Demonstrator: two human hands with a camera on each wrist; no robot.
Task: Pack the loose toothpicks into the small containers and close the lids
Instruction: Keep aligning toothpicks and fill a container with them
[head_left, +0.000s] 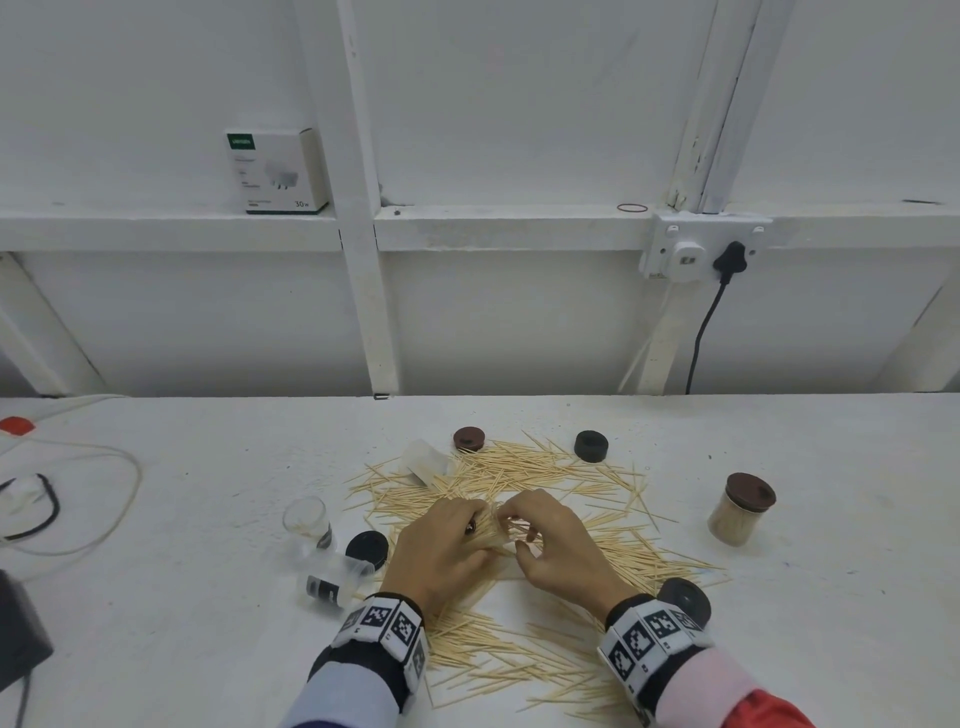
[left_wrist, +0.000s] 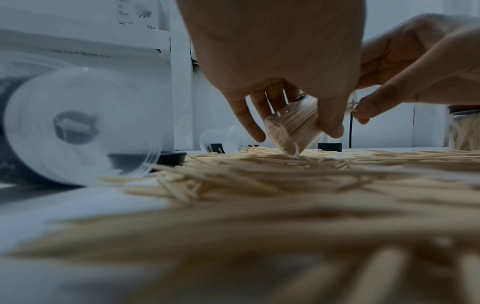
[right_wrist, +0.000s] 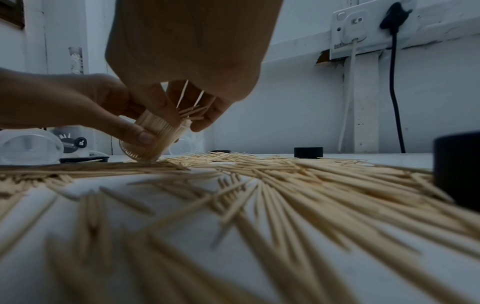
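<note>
The left hand (head_left: 451, 545) grips a tilted clear container (left_wrist: 292, 126) packed with toothpicks, its base touching the table. The right hand (head_left: 553, 543) pinches a few toothpicks at the container's mouth. Loose toothpicks (head_left: 524, 654) cover the white table (head_left: 831, 649) around both hands. Dark lids, empty containers and one filled, lidded jar (head_left: 742, 509) lie nearby. Behind stands a white panelled wall (head_left: 519, 104) with a socket (head_left: 701, 252).

We note a clear tub (left_wrist: 291, 127), tilted, packed with toothpicks, base touching the loose toothpicks (head_left: 519, 654) scattered below the grip.
</note>
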